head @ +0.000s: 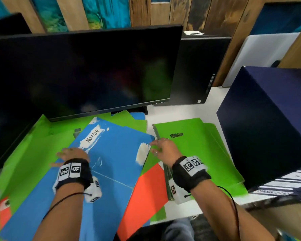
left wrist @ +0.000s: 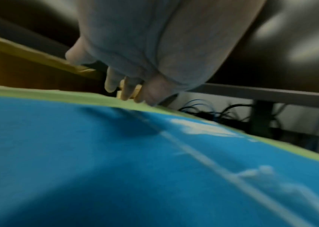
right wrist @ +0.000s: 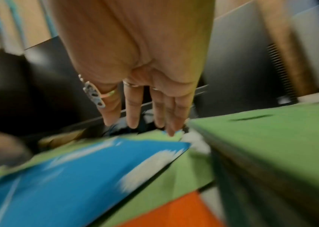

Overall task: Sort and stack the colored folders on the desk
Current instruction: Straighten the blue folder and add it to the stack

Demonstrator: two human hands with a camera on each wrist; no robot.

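Blue folder [head: 111, 153] under left hand [head: 71, 154], fingers curled at its far edge; right hand [head: 163, 148] spread, beside green stack [head: 198, 145].

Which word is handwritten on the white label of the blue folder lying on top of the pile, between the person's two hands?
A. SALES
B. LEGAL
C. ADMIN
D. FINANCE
C: in the head view the white label near the far corner of the blue folder reads ADMIN, with the left hand on the folder's left edge and the right hand beside its right edge.
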